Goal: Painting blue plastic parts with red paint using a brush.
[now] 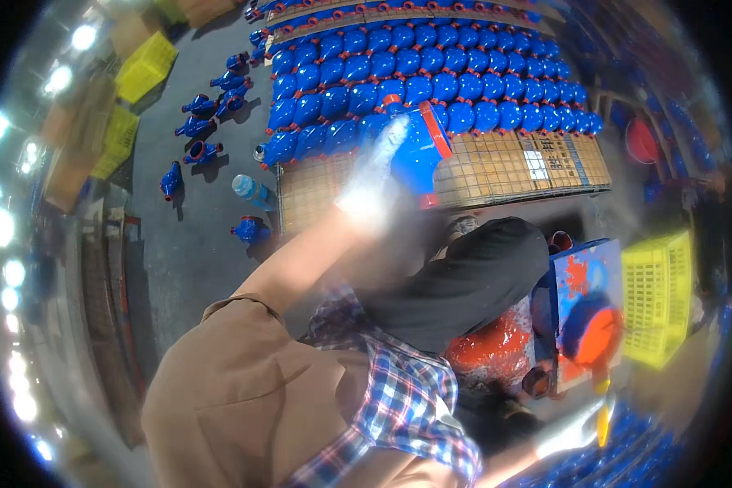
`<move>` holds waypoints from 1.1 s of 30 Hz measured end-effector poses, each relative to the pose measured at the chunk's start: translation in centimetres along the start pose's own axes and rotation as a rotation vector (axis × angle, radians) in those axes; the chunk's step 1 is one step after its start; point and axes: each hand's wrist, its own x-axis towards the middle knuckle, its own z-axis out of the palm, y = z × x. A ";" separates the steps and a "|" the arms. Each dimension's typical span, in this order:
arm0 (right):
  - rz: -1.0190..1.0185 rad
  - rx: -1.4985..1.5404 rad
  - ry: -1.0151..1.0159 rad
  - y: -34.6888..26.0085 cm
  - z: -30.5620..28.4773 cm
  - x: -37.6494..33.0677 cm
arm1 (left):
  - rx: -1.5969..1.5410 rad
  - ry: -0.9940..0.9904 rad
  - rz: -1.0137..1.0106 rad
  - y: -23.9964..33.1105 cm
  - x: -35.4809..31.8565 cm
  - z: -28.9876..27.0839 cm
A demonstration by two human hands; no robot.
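Observation:
My left hand [372, 175], in a white glove and blurred, grips a blue casting [415, 154] with red flanged ends, like a valve body. It holds this up at the near edge of rows of similar blue castings [407, 65]. At the lower right my right hand [576, 429], also gloved in white, closes on a yellow-handled paintbrush [603, 423]. The brush head is hidden at a round pot of orange-red paint [600, 335]. That pot rests on a paint-spattered blue-and-white box [573, 281].
The rows lie on a mesh-covered cardboard platform [504, 175]. Several loose castings [199, 126] and a water bottle [254, 192] are on the floor to the left. A yellow crate [659, 297] stands right of the paint; a red-smeared drum [496, 350] is near my leg.

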 end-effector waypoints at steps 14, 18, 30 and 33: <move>0.022 -0.007 -0.034 -1.4 1.3 -0.1 | 0.693 0.166 0.435 1.0 -3.5 -0.5; 0.056 -0.058 -0.023 -2.2 1.5 -0.1 | 0.715 0.166 0.454 1.0 -3.6 -0.4; -0.015 0.079 0.085 -2.5 0.9 -0.7 | 0.238 -0.284 -0.180 1.7 -0.8 7.9; -0.082 0.087 0.058 -2.6 1.0 -1.4 | 0.120 -0.573 -0.418 -0.1 -1.3 11.8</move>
